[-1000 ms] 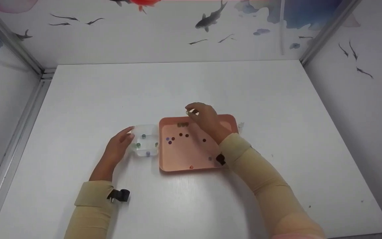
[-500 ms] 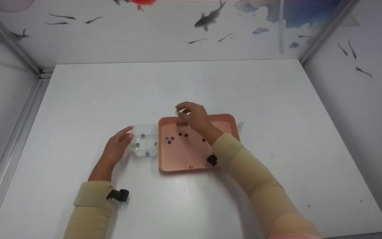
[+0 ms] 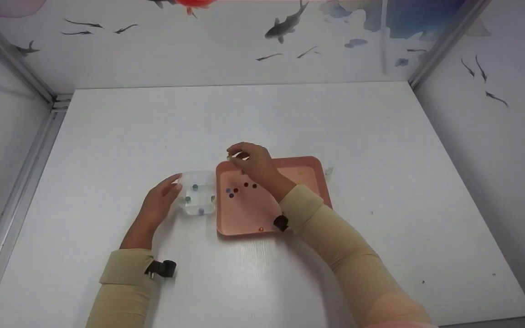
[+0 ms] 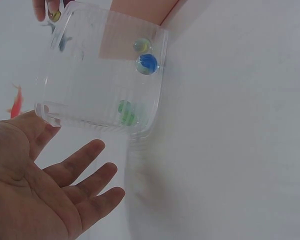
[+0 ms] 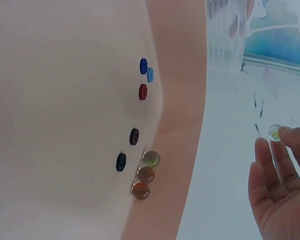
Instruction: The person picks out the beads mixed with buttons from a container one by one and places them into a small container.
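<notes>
My right hand (image 3: 254,163) pinches a clear glass marble (image 5: 274,132) with a yellow-green swirl between thumb and fingertip. It hangs above the far left edge of the orange-pink tray (image 3: 244,223). At the left side of a clear plastic box (image 3: 198,177), my left hand (image 3: 158,200) touches the rim with a fingertip or thumb; the other fingers (image 4: 97,180) stretch out loosely. Several marbles lie in the box, among them a blue one (image 4: 147,64) and a green one (image 4: 127,114). Box and tray stand side by side.
In the tray lie several buttons, including a red one (image 5: 143,92) and a dark one (image 5: 121,162). Three marbles (image 5: 146,174) line its far edge; a small orange-red piece (image 3: 261,229) sits near the front. White table (image 3: 253,114) surrounds everything, with printed walls behind.
My right hand has moved left over the far side of the tray, carrying the marble toward the box. The left hand and box have stayed in place.
</notes>
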Available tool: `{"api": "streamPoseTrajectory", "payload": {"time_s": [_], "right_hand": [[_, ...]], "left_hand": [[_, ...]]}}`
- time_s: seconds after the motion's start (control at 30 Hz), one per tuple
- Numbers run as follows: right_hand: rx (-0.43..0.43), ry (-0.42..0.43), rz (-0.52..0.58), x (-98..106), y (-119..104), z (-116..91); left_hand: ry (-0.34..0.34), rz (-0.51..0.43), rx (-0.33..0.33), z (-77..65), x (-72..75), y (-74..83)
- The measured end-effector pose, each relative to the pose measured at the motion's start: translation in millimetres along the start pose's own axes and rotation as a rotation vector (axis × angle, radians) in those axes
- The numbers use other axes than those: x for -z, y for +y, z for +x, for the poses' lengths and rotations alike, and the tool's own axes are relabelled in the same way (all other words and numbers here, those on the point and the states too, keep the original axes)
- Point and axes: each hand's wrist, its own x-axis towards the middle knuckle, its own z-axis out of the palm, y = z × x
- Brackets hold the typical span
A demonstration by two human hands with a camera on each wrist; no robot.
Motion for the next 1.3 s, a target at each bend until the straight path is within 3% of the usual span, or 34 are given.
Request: {"api": "streamPoseTrajectory", "payload": {"time_s": [0.43,0.7,1.3], "right_hand": [[0.067,-0.075,-0.091,-17,-11,-4],[0.051,-0.148,-0.156,-27,-20,-5],[0.213,-0.238,-0.395,-41,-26,-7]], "left_hand": [[-0.002,-0.005,-0.016,-0.6,0.4,0.6],[-0.006,-0.012,-0.008,-0.2,1.4,0.8],[-0.019,-0.015,0.027,2.4,-0.7,-2.3]]}}
